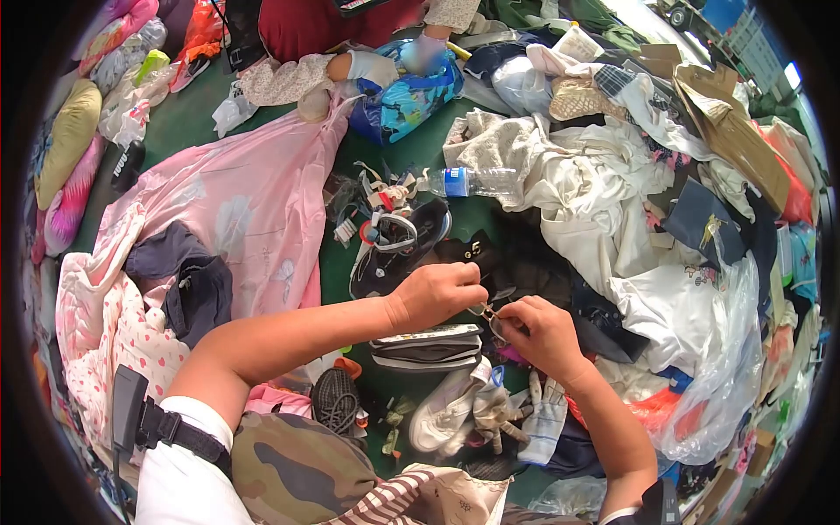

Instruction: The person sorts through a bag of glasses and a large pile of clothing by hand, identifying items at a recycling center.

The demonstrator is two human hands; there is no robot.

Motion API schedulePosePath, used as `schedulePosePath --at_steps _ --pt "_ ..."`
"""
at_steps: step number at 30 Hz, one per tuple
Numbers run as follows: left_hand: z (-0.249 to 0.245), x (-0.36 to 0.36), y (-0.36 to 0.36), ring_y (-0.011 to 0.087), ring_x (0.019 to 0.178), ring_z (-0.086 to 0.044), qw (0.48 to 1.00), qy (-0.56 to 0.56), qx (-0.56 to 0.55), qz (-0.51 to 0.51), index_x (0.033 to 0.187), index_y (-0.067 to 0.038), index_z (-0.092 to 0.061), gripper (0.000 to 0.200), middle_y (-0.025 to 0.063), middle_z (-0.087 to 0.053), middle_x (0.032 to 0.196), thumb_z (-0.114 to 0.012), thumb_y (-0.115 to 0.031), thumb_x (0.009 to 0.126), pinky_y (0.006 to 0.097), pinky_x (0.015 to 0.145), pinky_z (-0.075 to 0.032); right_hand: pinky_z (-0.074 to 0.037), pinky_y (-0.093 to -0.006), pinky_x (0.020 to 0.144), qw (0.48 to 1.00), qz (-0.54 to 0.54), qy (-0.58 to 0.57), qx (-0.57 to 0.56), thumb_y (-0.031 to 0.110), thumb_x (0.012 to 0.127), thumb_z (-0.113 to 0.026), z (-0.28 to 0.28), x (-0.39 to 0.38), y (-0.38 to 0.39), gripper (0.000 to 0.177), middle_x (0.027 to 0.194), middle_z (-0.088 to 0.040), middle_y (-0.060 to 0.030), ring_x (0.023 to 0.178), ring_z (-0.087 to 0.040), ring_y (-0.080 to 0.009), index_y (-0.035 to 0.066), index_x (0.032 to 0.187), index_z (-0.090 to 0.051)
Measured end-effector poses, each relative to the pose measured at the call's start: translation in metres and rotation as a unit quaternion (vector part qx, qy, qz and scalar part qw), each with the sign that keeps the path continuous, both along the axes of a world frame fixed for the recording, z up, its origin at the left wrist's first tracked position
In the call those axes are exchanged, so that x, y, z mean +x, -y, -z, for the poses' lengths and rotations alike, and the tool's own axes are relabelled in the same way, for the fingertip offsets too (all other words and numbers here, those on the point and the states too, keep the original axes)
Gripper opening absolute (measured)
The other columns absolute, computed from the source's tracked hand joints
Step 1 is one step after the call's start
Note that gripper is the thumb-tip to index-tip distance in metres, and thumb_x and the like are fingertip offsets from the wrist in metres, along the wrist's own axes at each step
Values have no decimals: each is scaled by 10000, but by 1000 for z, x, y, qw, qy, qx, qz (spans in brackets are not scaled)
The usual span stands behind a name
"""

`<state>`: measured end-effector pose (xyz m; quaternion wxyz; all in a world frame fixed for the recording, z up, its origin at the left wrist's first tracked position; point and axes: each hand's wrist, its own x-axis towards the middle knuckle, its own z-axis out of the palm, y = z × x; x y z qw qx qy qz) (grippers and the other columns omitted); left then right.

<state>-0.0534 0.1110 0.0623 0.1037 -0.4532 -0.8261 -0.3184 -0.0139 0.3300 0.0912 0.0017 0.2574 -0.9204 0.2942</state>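
Observation:
Both of my hands are closed on a small thin-rimmed item, which looks like a pair of glasses [496,327]. My left hand [442,290] pinches its left end, while my right hand [538,331] grips the other end; the fingers cover much of it. Just below them lies a black-and-white zippered pouch [427,348]. Beyond my left hand is a black sandal [402,249] with a light strap. Dark cloth [534,276] lies past my right hand. Nearer to me are a white shoe [448,407] and a pale glove [544,418].
A pink sheet [262,192] spreads at the left, and white clothes [586,192] pile up at the right. A plastic bottle [481,182] lies on its side at the centre. Across from me, another person's gloved hand [424,52] touches a blue patterned bag [407,105].

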Motion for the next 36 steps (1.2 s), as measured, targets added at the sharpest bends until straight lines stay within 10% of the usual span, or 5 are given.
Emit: schedulePosePath --at_steps 10,13,16,29,36 --pt "3 -3 -6 152 847 -575 934 329 131 -41 1074 -100 -553 364 78 -508 1063 -704 -125 744 303 719 -498 -474 -276 544 977 102 161 -92 89 730 -648 14 6 14 106 717 -628 -45 580 -596 -144 52 820 -606" --pt "9 0 -7 193 1099 -493 770 600 203 -70 1384 -100 -238 786 134 -467 1219 -717 -214 772 334 930 -425 -460 -230 542 902 149 304 -270 78 778 -642 25 7 13 109 739 -638 -42 594 -578 -79 12 852 -596" --pt "16 7 -8 181 1069 -506 623 748 225 37 1364 -88 -280 724 112 -501 1160 -701 -230 792 333 912 -432 -449 -203 540 830 168 399 -353 67 809 -624 18 8 17 102 728 -612 -14 620 -554 -51 -5 864 -576" --pt "16 1 -9 98 664 -551 668 716 200 -40 1270 -47 -432 523 41 -597 833 -570 -121 772 232 600 -423 -405 -210 416 774 209 456 -387 16 748 -543 13 2 8 286 624 -478 17 466 -427 -50 30 1012 -435" --pt "11 -25 16 88 560 -524 657 746 108 7 1217 -46 -500 446 64 -625 793 -476 -146 783 217 498 -408 -462 -216 572 718 104 562 -398 21 739 -503 1 -8 -25 436 702 -519 -11 568 -471 -63 63 1171 -538"
